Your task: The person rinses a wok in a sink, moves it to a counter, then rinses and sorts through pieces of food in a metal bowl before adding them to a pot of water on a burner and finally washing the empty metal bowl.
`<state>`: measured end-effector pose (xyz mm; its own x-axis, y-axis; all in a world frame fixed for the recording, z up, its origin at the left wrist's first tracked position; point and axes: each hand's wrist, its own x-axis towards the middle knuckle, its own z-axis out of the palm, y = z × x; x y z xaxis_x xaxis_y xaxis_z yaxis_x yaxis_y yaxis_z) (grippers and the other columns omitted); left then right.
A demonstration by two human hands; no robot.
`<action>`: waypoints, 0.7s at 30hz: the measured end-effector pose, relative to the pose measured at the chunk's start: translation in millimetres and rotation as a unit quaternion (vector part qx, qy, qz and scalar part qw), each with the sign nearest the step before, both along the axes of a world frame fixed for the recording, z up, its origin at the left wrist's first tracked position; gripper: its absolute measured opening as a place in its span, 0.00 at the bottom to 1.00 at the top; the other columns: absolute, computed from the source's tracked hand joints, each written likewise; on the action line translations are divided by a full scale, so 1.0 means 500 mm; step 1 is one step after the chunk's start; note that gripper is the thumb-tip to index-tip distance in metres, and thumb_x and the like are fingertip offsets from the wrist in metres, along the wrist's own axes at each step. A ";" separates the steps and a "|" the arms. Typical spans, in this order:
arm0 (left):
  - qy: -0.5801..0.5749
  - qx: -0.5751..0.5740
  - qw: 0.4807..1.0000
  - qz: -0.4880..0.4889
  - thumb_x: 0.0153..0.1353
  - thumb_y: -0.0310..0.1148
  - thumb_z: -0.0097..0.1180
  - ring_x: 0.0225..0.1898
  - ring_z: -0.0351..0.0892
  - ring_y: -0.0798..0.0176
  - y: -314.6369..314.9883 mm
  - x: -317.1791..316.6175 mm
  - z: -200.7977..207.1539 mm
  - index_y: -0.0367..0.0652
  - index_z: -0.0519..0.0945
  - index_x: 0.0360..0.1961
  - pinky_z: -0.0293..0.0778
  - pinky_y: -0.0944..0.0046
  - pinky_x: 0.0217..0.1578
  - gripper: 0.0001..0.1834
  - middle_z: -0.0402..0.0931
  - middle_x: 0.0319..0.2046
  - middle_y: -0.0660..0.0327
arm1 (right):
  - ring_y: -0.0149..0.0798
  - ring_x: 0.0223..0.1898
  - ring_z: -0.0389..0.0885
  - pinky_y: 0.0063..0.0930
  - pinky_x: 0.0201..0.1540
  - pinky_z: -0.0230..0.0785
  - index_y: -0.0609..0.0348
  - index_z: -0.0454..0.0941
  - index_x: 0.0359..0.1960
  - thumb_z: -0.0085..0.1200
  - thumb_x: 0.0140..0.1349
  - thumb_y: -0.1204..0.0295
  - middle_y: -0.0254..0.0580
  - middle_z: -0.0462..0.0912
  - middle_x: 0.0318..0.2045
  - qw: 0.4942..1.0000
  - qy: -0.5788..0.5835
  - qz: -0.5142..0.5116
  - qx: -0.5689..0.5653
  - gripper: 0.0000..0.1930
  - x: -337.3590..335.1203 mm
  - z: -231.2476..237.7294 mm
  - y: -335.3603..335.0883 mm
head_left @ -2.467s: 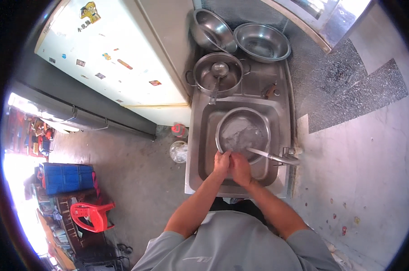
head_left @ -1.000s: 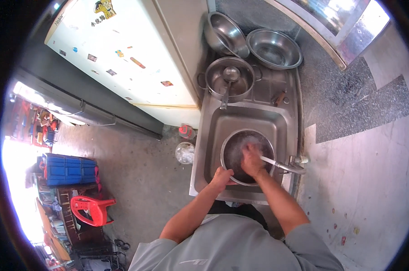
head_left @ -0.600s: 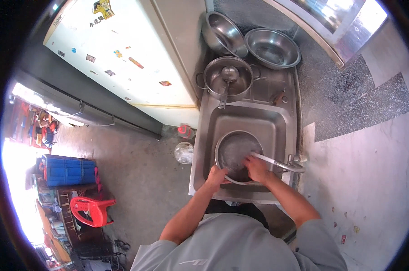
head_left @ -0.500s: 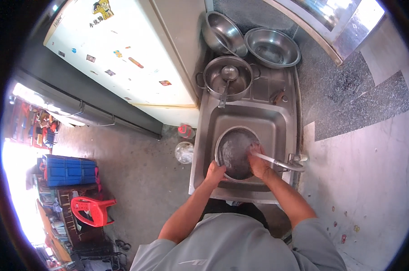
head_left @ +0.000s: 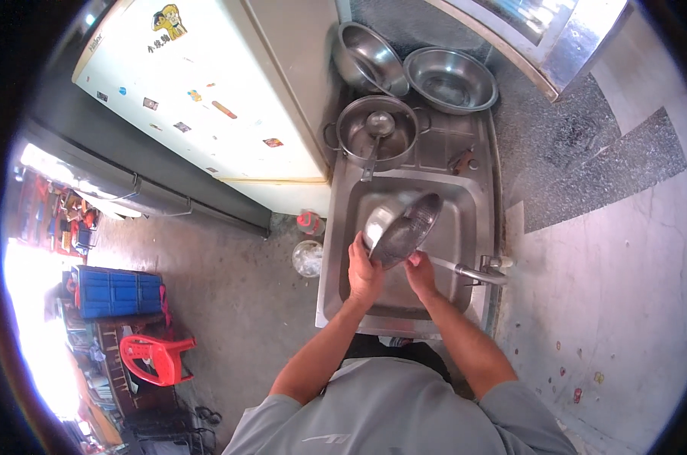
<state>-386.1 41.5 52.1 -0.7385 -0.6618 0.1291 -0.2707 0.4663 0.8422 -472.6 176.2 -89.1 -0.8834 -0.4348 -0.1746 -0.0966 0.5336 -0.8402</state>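
Observation:
A round steel basin (head_left: pixel 405 227) is tipped up on its side over the sink (head_left: pixel 395 309), its dull, speckled inner face turned to the right. My left hand (head_left: pixel 364 274) is closed on its lower left edge. Close to the basin's lower rim is my right hand (head_left: pixel 421 279), its fingers drawn together with a pinkish patch at the tips; whether it grips anything is unclear. From the right wall side, the faucet (head_left: pixel 484 274) sends a pale stream of water toward my right hand.
Behind the sink stands a two-handled pot (head_left: pixel 349 148) with a ladle (head_left: pixel 380 125) in it. Two more steel basins (head_left: pixel 370 59) (head_left: pixel 451 80) lean at the back. A refrigerator (head_left: pixel 199 98) borders the left. A pink-capped bottle (head_left: pixel 309 222) and a whitish tub (head_left: pixel 308 258) are on the floor.
The basin, lying level in the sink before with my right hand inside it, has been lifted and tipped onto its side. My right hand has come out to its lower rim.

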 end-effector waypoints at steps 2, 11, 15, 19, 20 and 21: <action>0.024 0.101 0.992 0.072 0.52 0.17 0.47 0.54 0.69 0.54 -0.008 0.036 -0.076 0.40 0.59 0.62 0.71 0.58 0.49 0.33 0.67 0.53 0.53 | 0.38 0.41 0.78 0.32 0.42 0.74 0.62 0.72 0.44 0.54 0.59 0.69 0.42 0.78 0.38 0.963 -0.243 -0.092 -0.070 0.13 0.011 0.068 -0.027; -0.027 0.552 0.831 0.060 0.59 0.26 0.51 0.47 0.75 0.57 -0.015 0.111 -0.071 0.42 0.66 0.56 0.82 0.56 0.39 0.22 0.72 0.48 0.57 | 0.31 0.33 0.78 0.27 0.28 0.72 0.55 0.76 0.44 0.53 0.55 0.75 0.36 0.79 0.35 0.947 -0.264 -0.119 -0.139 0.13 -0.075 0.053 0.046; -0.126 0.503 0.855 0.019 0.59 0.27 0.50 0.40 0.80 0.58 -0.081 0.102 -0.035 0.41 0.68 0.54 0.84 0.58 0.31 0.20 0.75 0.44 0.57 | 0.37 0.32 0.76 0.34 0.35 0.69 0.60 0.77 0.41 0.55 0.51 0.70 0.39 0.79 0.29 0.982 -0.136 -0.055 -0.117 0.14 -0.107 0.078 0.049; -0.130 0.465 0.874 0.047 0.54 0.25 0.49 0.37 0.81 0.57 -0.085 0.109 -0.052 0.38 0.69 0.53 0.84 0.60 0.28 0.22 0.76 0.42 0.53 | 0.52 0.44 0.74 0.43 0.48 0.67 0.64 0.72 0.45 0.51 0.48 0.81 0.53 0.75 0.39 0.969 0.237 -0.001 0.076 0.19 -0.088 0.124 0.016; -0.130 0.467 0.873 0.049 0.54 0.25 0.49 0.37 0.81 0.57 -0.081 0.108 -0.046 0.38 0.69 0.53 0.84 0.60 0.28 0.22 0.76 0.42 0.53 | 0.52 0.44 0.74 0.43 0.48 0.67 0.64 0.72 0.45 0.51 0.48 0.81 0.53 0.75 0.39 0.969 0.235 0.001 0.077 0.19 -0.078 0.152 0.005; -0.147 0.453 0.877 0.063 0.53 0.24 0.49 0.37 0.80 0.57 -0.075 0.108 -0.041 0.38 0.69 0.52 0.84 0.60 0.29 0.22 0.75 0.40 0.54 | 0.57 0.49 0.70 0.45 0.52 0.64 0.65 0.71 0.47 0.50 0.47 0.83 0.57 0.71 0.45 0.960 0.270 0.049 0.054 0.20 -0.066 0.182 -0.003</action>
<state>-331.9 3.9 31.5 -0.5649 -0.4739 -0.6755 -0.5392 -0.4077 0.7369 -505.4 174.6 1.7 -0.8135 -0.5261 0.2481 -0.5568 0.5810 -0.5936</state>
